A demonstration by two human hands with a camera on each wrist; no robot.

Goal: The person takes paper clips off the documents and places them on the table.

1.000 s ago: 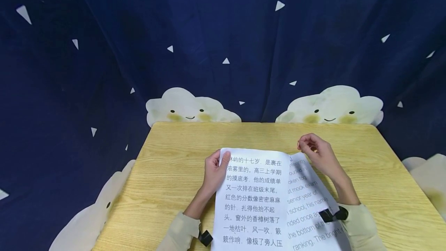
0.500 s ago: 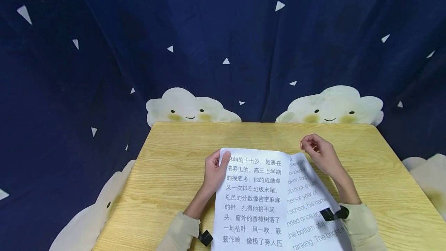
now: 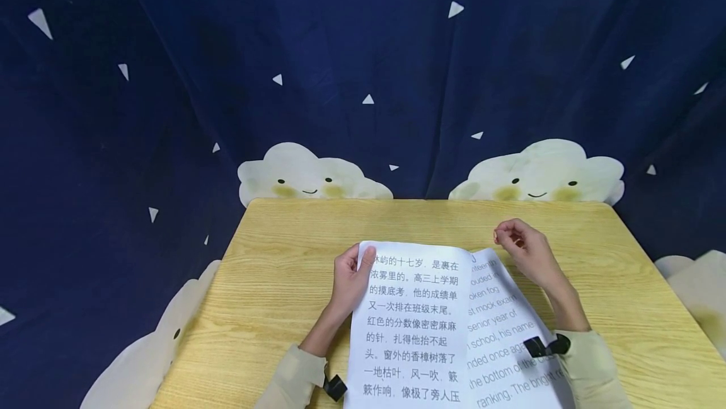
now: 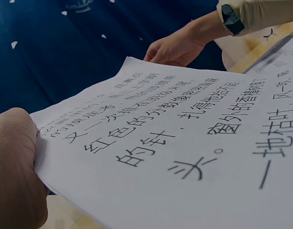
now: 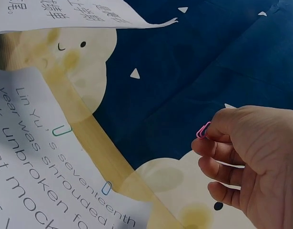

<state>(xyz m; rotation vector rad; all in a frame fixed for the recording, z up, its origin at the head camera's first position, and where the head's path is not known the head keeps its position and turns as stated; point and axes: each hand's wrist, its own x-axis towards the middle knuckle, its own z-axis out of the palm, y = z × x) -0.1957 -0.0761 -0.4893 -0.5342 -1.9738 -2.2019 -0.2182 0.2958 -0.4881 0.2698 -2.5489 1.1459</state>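
My left hand grips white sheets printed with Chinese text by their upper left corner, thumb on top and fingers underneath. These sheets are raised off the table. Up and to their right, my right hand pinches a pink paper clip between thumb and index finger, apart from the paper. Beneath lies a sheet with English text, partly covered by the raised sheets. On its top edge, in the right wrist view, sit a green paper clip and a blue paper clip.
The wooden table extends around the papers to its far edge. Behind it hangs a dark blue curtain with white triangles and smiling clouds. A black strap with a small box is on each wrist.
My right hand has shifted slightly to the right, away from the raised sheets, still pinching the paper clip. The left hand and the sheets stay in place.
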